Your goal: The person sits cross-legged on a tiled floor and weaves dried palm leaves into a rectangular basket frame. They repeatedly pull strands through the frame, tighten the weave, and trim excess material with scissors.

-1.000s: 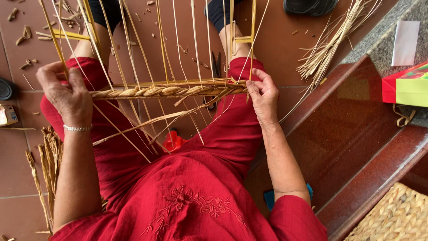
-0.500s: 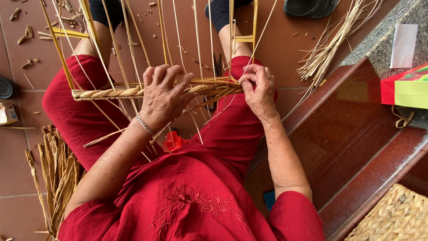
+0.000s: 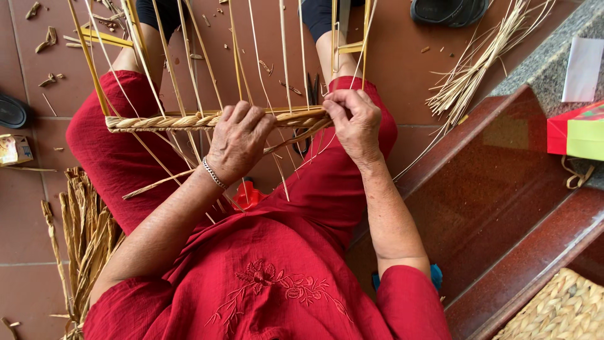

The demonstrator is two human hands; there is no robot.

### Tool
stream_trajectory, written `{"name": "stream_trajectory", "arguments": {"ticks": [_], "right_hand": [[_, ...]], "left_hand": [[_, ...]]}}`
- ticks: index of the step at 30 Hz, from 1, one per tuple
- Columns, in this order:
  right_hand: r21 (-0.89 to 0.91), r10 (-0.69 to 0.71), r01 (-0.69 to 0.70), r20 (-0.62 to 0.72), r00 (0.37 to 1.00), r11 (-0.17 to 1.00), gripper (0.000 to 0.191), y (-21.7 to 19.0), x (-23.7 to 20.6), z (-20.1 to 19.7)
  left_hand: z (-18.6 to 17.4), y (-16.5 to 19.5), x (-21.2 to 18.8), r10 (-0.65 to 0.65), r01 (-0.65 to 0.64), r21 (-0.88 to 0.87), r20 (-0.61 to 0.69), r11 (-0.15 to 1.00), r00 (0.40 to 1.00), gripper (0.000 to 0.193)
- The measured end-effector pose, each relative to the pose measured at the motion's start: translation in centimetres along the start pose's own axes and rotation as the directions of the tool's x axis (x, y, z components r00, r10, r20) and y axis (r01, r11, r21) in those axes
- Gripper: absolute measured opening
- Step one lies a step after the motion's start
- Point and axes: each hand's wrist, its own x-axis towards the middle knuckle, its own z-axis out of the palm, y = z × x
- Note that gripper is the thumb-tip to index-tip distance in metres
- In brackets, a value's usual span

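A braided straw band (image 3: pixel 160 121) runs across a yellow wooden frame (image 3: pixel 100 75) that rests over my knees, with thin straw strands (image 3: pixel 283 56) rising from it. My left hand (image 3: pixel 239 141) lies on the middle of the braid, fingers curled over the straw. At the braid's right end my right hand (image 3: pixel 355 119) pinches a strand between thumb and fingers. I wear red clothes and a bracelet on the left wrist.
Loose straw bundle (image 3: pixel 472 75) lies at upper right on the tiled floor. Dried leaves pile (image 3: pixel 85 239) sits at left. A red wooden step (image 3: pixel 503 189) is at right, with a red-green box (image 3: pixel 576 129) and a woven basket (image 3: pixel 560 311). Dark sandal (image 3: pixel 447 11) at top.
My left hand moved from the braid's left end to its middle, beside the right hand. My right hand shifted slightly and closed on a strand.
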Motion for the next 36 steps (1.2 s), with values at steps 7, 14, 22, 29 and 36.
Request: {"name": "stream_trajectory", "arguments": {"ticks": [7, 14, 22, 29, 36], "right_hand": [[0.24, 0.233, -0.239, 0.052, 0.971, 0.941, 0.004, 1.1, 0.0, 1.0], [0.223, 0.237, -0.275, 0.184, 0.954, 0.935, 0.015, 2.7, 0.8, 0.3], [0.398, 0.257, -0.331, 0.228, 0.939, 0.856, 0.02, 5.8, 1.5, 1.3], [0.361, 0.323, -0.4, 0.256, 0.911, 0.842, 0.023, 4.6, 3.1, -1.2], [0.34, 0.315, -0.389, 0.252, 0.915, 0.856, 0.021, 4.5, 3.1, -1.6]], "left_hand": [[-0.9, -0.9, 0.6, -0.408, 0.427, -0.322, 0.126, 0.845, 0.904, 0.03], [-5.2, -7.3, -4.8, -0.517, 0.409, -0.374, -0.256, 0.832, 0.817, 0.005], [-10.2, -19.5, -31.4, -0.853, 0.859, -0.228, -0.383, 0.458, 0.354, 0.003], [-3.6, -17.3, -40.5, -0.949, 0.944, 0.307, 0.243, -0.123, -0.203, 0.019], [-1.6, -15.3, -40.8, -0.99, 0.988, 0.072, 0.024, -0.135, -0.137, 0.007]]}}
